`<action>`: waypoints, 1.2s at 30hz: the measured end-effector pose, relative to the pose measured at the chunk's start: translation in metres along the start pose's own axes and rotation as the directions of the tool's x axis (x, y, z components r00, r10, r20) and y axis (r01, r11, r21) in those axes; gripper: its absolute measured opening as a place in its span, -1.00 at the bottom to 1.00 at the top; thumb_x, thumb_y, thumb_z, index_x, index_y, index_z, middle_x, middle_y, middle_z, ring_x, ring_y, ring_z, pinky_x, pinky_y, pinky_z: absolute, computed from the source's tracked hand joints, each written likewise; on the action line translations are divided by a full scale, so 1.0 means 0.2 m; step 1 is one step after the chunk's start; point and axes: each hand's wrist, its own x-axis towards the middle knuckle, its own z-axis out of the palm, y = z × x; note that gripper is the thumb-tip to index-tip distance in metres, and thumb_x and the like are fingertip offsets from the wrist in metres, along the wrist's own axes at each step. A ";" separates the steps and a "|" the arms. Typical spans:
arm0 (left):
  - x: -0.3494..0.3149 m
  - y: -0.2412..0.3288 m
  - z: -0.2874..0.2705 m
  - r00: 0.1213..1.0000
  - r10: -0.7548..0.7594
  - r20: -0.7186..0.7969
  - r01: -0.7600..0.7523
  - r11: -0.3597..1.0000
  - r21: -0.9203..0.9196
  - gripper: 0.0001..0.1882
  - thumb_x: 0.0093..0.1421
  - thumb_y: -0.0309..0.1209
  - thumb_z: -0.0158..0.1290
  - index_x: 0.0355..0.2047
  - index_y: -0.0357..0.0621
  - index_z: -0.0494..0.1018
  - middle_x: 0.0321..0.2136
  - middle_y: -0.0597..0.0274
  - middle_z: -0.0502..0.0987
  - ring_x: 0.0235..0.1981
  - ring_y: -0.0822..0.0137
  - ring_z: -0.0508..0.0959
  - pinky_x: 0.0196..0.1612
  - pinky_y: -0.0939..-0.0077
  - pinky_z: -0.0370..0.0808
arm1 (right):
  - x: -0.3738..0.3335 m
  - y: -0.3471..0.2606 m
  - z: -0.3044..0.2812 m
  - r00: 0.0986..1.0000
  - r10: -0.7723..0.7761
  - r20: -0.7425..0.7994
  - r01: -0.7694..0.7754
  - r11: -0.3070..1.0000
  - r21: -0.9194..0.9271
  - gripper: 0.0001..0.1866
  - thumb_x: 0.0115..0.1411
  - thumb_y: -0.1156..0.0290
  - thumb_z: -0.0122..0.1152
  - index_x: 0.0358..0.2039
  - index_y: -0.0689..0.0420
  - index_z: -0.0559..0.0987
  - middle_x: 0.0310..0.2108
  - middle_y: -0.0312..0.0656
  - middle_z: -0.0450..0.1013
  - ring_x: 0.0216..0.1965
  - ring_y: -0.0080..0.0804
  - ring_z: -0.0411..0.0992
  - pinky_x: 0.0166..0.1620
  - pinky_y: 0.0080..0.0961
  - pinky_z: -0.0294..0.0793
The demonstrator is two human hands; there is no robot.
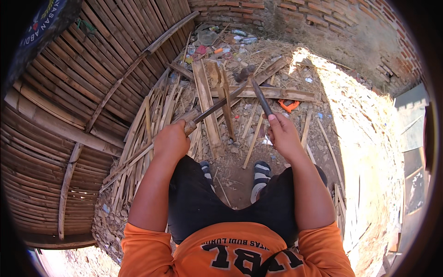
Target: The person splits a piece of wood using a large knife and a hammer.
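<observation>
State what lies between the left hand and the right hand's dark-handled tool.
In the head view, the left hand holds a long blade that slants across there, above a broad plank.

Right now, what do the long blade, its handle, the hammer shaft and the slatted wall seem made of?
Long blade: probably steel, dark with a faint sheen. Blade handle: likely wood, brown and dull. Hammer shaft: dark and smooth; could be metal or coated wood. Slatted wall: apparently split bamboo, seemingly unpainted, judging by its narrow brown strips.
</observation>
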 end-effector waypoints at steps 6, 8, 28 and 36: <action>0.01 -0.01 0.00 1.000 -0.027 0.005 0.026 0.999 0.020 -0.69 0.09 -0.39 0.19 -0.12 -0.15 0.52 -0.30 -0.15 0.63 -0.20 -0.18 0.63 -0.09 -0.04 0.56 | -0.04 -0.09 0.01 0.995 -0.095 -0.011 0.095 0.993 0.068 -0.60 0.46 0.09 0.00 -0.17 0.21 0.56 -0.59 -0.36 0.34 -0.55 -0.57 0.29 -0.43 -0.47 0.30; 0.01 -0.01 0.00 1.000 -0.020 0.020 0.020 1.000 0.018 -0.69 0.10 -0.39 0.19 -0.13 -0.15 0.52 -0.30 -0.15 0.63 -0.19 -0.17 0.63 -0.09 -0.04 0.56 | -0.06 -0.13 -0.01 0.996 -0.088 0.032 0.077 0.967 0.244 -0.59 0.46 0.09 0.00 -0.19 0.22 0.56 -0.59 -0.35 0.35 -0.54 -0.57 0.30 -0.42 -0.46 0.30; 0.05 -0.05 0.04 0.995 -0.065 0.081 0.061 0.997 0.045 -0.65 0.12 -0.44 0.16 -0.04 -0.12 0.55 -0.20 -0.12 0.65 -0.14 -0.12 0.66 -0.05 0.02 0.59 | 0.04 -0.01 0.02 0.999 0.028 0.018 -0.031 0.980 0.195 -0.62 0.48 0.10 -0.02 0.02 0.14 0.54 -0.62 -0.44 0.23 -0.70 -0.70 0.13 -0.63 -0.66 0.10; 0.05 -0.03 0.06 0.996 -0.042 0.084 0.039 0.998 0.045 -0.64 0.09 -0.39 0.18 -0.07 -0.13 0.54 -0.25 -0.12 0.64 -0.17 -0.14 0.63 -0.07 -0.02 0.56 | 0.11 0.11 0.08 0.998 0.035 0.054 -0.027 0.988 -0.150 -0.58 0.46 0.08 0.01 0.00 0.20 0.55 -0.61 -0.35 0.36 -0.59 -0.63 0.30 -0.48 -0.53 0.27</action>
